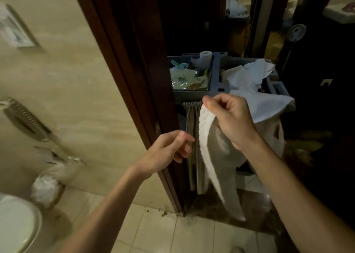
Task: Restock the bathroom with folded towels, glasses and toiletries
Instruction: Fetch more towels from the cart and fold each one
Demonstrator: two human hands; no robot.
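Nearest the viewer, two bare forearms are stretched forward over a pale tiled floor point(192, 237). The left hand point(169, 149) is held low beside a dark wooden door frame point(134, 79), its fingers curled and the thumb laid against the forefinger; whether anything is pinched there cannot be told. Just right of it and higher, the right hand point(230, 118) is raised with a white towel point(207, 156) pinched at its upper edge between thumb and forefinger. The towel is unfolded and hangs in a long strip below that hand, close to the left fingertips.

Behind both hands a grey service cart point(215, 76) is parked in the doorway, with a pleated curtain point(190, 118) hung beneath its top. Beyond the left hand, wrapped packets point(188, 79) are kept in one compartment, with a toilet roll point(204, 58) at its far edge. Beyond the right hand, crumpled white linen point(247, 76) is heaped in the next compartment and spills over the cart's near edge.

Well left of the left hand, a toilet point(17, 220) and a lined bin point(48, 183) are seen, blurred.
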